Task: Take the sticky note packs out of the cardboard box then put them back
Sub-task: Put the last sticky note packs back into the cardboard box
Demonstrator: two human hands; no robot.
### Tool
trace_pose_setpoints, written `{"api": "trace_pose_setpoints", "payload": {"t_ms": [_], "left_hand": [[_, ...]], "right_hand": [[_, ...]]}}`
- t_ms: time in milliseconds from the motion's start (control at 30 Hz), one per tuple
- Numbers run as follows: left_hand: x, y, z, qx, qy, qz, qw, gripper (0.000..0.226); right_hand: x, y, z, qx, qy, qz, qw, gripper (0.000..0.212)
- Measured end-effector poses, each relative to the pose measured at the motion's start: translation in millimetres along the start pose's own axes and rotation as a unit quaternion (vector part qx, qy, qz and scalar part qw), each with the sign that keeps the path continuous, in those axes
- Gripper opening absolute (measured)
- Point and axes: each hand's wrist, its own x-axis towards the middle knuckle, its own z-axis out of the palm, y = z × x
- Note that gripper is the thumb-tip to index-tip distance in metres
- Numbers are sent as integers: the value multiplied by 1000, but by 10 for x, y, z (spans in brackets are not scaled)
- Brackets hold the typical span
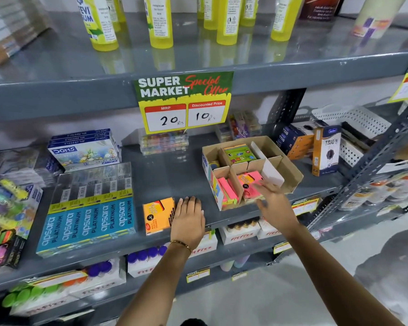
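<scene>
- Orange sticky note pack [159,215] lies flat on the shelf [174,175], well left of the cardboard box [290,175], long axis running front to back
- Left hand [189,220] rests open, flat, touching its right edge, nearest it
- Right hand [275,201], fingers spread and empty, hovers over the pink pack [250,182] in the box's front compartment

An open, divided cardboard box [285,170] sits on the shelf holding pink packs [227,190] and a green pack [239,154], while an orange pack [158,214] lies flat beside it.
</scene>
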Motion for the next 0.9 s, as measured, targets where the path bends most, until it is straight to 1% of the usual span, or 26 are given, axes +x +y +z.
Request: {"api": "trace_pose_setpoints", "payload": {"t_ms": [100, 233, 400, 467, 500, 533, 567, 633, 667, 700, 733, 767, 800, 833, 900], "left_hand": [[-5, 18, -15, -9, 1, -7, 1000, 44], [-9, 24, -28, 6, -9, -13, 1000, 46], [-2, 31, -41, 13, -8, -11, 1000, 46], [11, 28, -53, -7, -6, -11, 1000, 45], [19, 21, -69, -32, 4, -10, 999, 44], [28, 15, -107, -63, 19, -9, 998, 43], [40, -3, -161, -91, 39, -9, 995, 41], [67, -103, -295, -121, 105, -27, 987, 36], [70, -197, -356, -123, 141, -45, 981, 34], [64, -321, -408, -122, 169, -68, 976, 36], [41, -460, -462, -119, 184, -93, 971, 40], [4, -610, -513, -113, 193, -122, 967, 42], [-51, -762, -549, -102, 198, -152, 963, 43], [-110, -893, -569, -90, 198, -180, 959, 42], [-237, -1094, -560, -58, 178, -222, 957, 40]], "right_hand": [[40, 19, 39, -26, -5, -35, 999, 35], [106, 2, 60, -38, -10, 0, 999, 30], [148, -13, 30, -46, -40, -4, 998, 32], [168, -26, -3, -29, -54, 2, 998, 36], [180, -64, -31, -12, -47, 11, 999, 39], [190, -123, -70, 9, -19, 24, 999, 41], [205, -213, -120, 34, 35, 37, 998, 41], [223, -523, -244, 101, 170, 53, 979, 35], [211, -731, -284, 137, 213, 49, 966, 30], [199, -943, -279, 161, 229, 39, 959, 27], [176, -1143, -233, 174, 222, 27, 959, 24], [146, -1331, -142, 186, 193, 22, 963, 23], [114, -1506, -20, 199, 144, 24, 969, 23], [80, -1657, 124, 193, 77, 32, 978, 27], [9, -1920, 414, 120, -82, 49, 988, 51]]}}
